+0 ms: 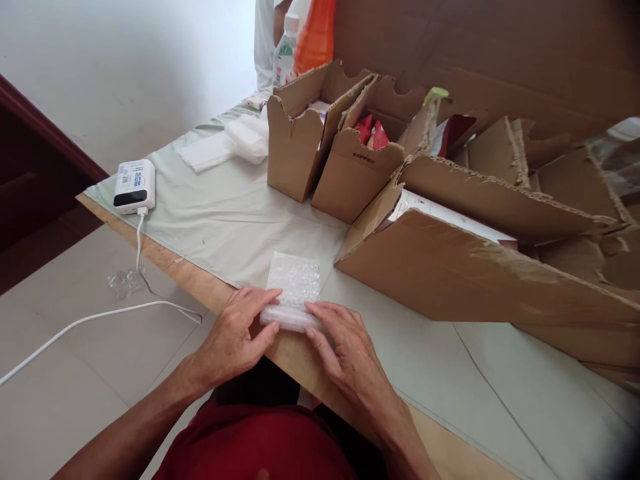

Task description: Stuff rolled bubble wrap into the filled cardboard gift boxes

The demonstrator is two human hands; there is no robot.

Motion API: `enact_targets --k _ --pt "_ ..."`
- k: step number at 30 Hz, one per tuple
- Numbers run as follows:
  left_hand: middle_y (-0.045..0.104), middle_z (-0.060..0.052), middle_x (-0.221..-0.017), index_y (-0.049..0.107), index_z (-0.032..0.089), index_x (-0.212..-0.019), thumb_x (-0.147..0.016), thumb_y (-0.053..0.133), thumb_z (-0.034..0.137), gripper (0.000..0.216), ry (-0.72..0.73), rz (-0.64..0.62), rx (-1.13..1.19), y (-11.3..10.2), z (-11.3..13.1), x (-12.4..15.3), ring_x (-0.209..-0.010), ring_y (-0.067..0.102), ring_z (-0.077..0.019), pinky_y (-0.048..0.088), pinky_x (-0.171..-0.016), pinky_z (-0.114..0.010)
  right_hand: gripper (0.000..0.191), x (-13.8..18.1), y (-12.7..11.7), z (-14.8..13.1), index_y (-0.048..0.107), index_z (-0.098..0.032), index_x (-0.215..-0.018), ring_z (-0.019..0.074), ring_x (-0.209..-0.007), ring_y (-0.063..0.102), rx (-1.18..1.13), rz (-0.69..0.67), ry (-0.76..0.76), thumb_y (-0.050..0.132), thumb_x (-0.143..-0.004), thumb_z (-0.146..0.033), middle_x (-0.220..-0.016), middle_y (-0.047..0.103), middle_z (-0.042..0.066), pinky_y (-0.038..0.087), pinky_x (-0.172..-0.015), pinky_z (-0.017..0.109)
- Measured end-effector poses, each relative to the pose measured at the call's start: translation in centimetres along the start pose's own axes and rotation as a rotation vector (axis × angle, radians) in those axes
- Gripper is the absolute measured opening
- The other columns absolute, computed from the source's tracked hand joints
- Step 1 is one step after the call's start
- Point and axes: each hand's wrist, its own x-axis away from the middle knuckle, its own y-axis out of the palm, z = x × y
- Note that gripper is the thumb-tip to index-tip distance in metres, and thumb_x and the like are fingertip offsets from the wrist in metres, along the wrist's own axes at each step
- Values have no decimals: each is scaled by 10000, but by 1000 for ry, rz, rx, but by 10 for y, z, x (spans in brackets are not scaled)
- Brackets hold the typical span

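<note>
A small bubble-wrap packet (295,283) lies on the pale green cloth (235,220) at the table's near edge. My left hand (235,337) pinches the packet's near left end between thumb and fingers. My right hand (345,350) rests on its near right end, fingers curled over the rolled edge. Both hands press on the same folded edge of the bubble wrap. What is inside the wrap is hidden.
Several open cardboard boxes (300,133) with torn flaps stand at the back and right; a big one (465,267) lies just right of the packet. A white power bank (134,185) with a cable (100,313) sits at the left edge. White bags (235,143) and bottles (286,53) are farther back.
</note>
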Motion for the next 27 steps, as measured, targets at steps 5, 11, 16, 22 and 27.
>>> enact_targets --k 5,11,16,22,27 --pt "719 -133 -1065 633 109 -1223 -943 579 221 306 -13 143 -210 12 -18 -26 -1005 615 -283 520 -911 -467 292 -5 6 -4 611 -166 -1277 300 -1220 610 191 179 -39 511 -1005 -206 -1335 669 157 499 -942 453" --pt "679 -135 -1155 659 140 -1207 -955 611 276 290 -25 358 -167 15 -18 -23 -1095 613 -269 505 -983 -441 312 -35 15 -4 649 -176 -1238 347 -1270 592 243 -39 -104 545 -949 -121 -1271 720 117 461 -1000 507" --pt "710 -88 -1128 654 194 -1226 -920 641 294 322 -420 326 366 7 2 4 -1050 681 -227 541 -961 -387 285 -36 9 2 654 -202 -1235 283 -1104 663 -26 75 85 551 -969 -204 -1172 751 94 507 -953 451" --pt "711 -123 -1276 655 177 -1243 -842 742 322 435 -566 67 1063 21 22 -2 -1213 652 -281 512 -1043 -401 265 -7 2 -16 671 -315 -1193 247 -1143 630 -435 -37 354 512 -997 -396 -1245 691 46 569 -694 299" --pt "741 -103 -1203 641 174 -1233 -836 730 284 421 -554 -13 1082 30 33 -10 -1127 684 -259 531 -972 -345 395 9 -4 -11 604 -325 -1330 265 -1336 528 -519 45 448 559 -962 -464 -1501 523 59 584 -700 271"
